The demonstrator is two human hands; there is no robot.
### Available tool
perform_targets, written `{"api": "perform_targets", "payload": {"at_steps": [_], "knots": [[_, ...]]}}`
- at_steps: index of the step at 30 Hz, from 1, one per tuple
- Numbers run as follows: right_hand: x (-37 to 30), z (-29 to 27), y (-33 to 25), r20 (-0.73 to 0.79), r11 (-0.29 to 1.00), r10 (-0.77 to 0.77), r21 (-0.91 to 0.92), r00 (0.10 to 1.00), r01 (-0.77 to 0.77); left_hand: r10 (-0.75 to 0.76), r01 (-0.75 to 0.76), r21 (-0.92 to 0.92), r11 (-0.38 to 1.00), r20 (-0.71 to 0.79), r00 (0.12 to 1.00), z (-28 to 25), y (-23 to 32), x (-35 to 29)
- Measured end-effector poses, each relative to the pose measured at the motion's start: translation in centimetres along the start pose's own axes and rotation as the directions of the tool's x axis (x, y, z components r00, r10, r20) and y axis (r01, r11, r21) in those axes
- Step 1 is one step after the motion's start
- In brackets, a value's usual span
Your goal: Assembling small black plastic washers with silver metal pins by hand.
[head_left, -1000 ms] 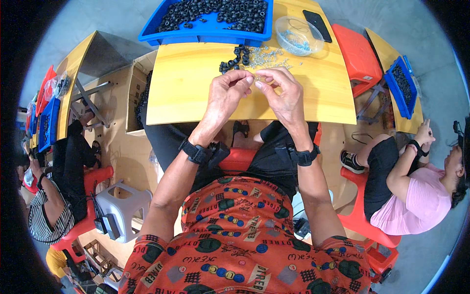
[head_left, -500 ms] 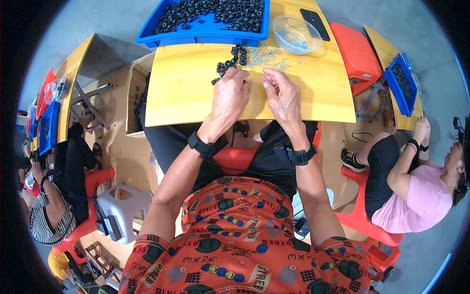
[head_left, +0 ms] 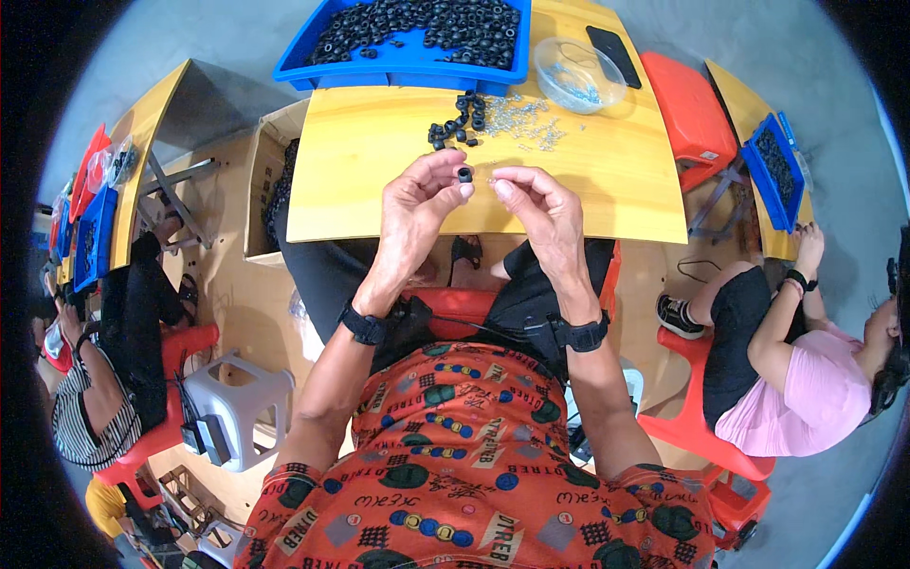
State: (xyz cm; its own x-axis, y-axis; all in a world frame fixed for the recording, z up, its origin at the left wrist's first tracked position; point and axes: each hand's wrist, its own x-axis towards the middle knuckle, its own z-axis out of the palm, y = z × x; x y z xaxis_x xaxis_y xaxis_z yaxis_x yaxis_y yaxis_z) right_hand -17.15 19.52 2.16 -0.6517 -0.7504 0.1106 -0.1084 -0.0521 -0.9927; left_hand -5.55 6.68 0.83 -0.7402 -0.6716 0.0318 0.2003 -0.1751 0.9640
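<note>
Between thumb and fingertips, my left hand (head_left: 417,204) holds a small black hollow cap (head_left: 464,175), its opening showing. My right hand (head_left: 545,209) is pinched just to the right of it, a small gap away. A tiny shiny piece (head_left: 491,178) seems to be at its fingertips, too small to name. Beyond my left hand lies a cluster of loose black caps (head_left: 460,121) on the yellow table (head_left: 360,180). Tiny silvery pieces (head_left: 521,123) are scattered beside them.
A blue tray (head_left: 408,78) full of black caps stands at the table's far edge. To its right are a clear plastic bowl (head_left: 578,95) with small pieces and a black phone (head_left: 612,55). Red stools and seated people flank the table on both sides.
My left hand has drawn back from the caps toward me, now showing one black cap in its fingers. My right hand has lowered and come closer to it.
</note>
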Motion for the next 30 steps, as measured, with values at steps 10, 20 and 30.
{"api": "perform_targets", "payload": {"at_steps": [10,20,30], "knots": [[-0.2,2.2,-1.2,0.012,0.997,-0.078,0.024,0.997,0.077,0.127,-0.127,0.07,0.989,-0.001,0.992,-0.5,0.3,-1.4],[-1.7,3.0,-1.0,0.099,0.98,-0.059,-0.182,0.993,0.076,0.144,-0.146,0.116,0.982,0.023,0.989,-1.4,-1.2,-3.7],[-1.1,2.6,-0.4,0.213,0.982,0.145,-0.153,0.966,-0.114,0.045,-0.042,-0.057,0.997,0.054,0.998,-2.7,-1.5,-4.6]]}}
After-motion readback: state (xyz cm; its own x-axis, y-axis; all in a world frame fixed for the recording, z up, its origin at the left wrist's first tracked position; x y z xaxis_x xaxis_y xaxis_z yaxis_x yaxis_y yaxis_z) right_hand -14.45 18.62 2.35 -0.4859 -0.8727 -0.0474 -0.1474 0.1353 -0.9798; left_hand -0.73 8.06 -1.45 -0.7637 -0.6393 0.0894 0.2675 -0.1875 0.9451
